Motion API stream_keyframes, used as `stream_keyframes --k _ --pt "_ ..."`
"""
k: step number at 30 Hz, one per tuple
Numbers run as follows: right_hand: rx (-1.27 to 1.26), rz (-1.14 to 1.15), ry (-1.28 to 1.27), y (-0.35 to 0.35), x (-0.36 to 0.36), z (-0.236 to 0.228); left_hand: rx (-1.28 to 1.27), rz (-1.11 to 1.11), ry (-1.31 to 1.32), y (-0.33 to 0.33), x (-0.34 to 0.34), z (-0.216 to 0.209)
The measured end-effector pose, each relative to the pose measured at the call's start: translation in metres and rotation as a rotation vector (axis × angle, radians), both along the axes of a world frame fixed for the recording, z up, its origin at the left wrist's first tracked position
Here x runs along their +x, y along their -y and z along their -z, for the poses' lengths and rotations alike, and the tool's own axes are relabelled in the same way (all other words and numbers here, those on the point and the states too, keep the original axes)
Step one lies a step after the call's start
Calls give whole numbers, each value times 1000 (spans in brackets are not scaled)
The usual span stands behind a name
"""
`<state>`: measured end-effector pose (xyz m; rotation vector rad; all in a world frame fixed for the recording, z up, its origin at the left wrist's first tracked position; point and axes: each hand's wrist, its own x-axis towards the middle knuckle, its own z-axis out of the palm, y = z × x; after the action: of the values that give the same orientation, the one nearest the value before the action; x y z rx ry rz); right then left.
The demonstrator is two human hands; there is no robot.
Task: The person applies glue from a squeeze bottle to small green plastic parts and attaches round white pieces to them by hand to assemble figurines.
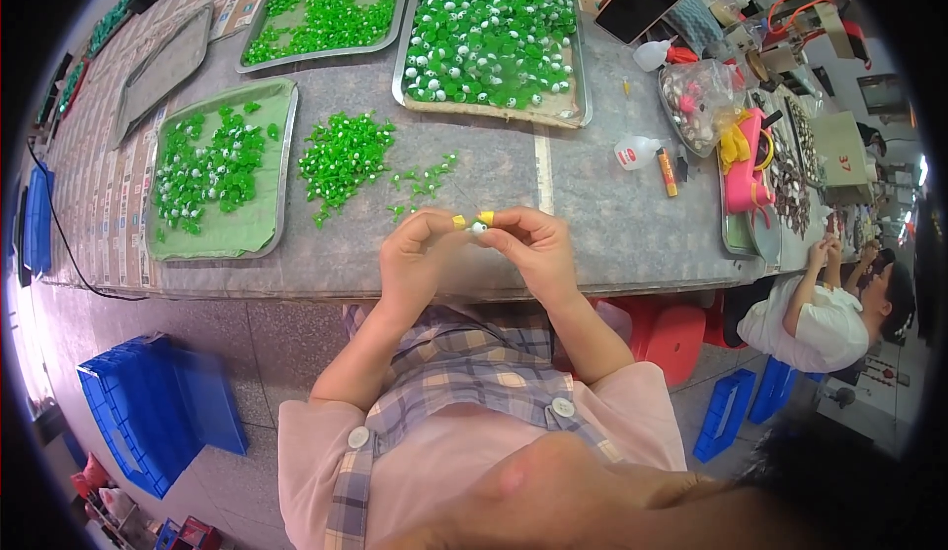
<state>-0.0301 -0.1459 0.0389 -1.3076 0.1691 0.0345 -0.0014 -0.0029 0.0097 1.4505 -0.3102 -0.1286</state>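
Note:
My left hand and my right hand meet above the table's near edge, fingertips pinched together on one small white bead. Yellow finger caps cover the tips that touch it. Just beyond my hands lies a loose pile of small green beads on the grey table, with a few strays to its right. A tray lined with green cloth on the left holds scattered green and white pieces.
Two metal trays of green pieces stand at the back, an empty tray at far left. Small glue bottles, a pink tray and a bag sit to the right. Another person works at right. Blue crates rest on the floor.

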Motion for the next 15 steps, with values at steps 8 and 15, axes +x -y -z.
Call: stream_keyframes --k 8,15 --pt "-26 -121 -36 9 1 5 -3 109 -179 -3 5 2" --pt "111 -121 -75 11 3 8 277 37 191 -1 8 -16"
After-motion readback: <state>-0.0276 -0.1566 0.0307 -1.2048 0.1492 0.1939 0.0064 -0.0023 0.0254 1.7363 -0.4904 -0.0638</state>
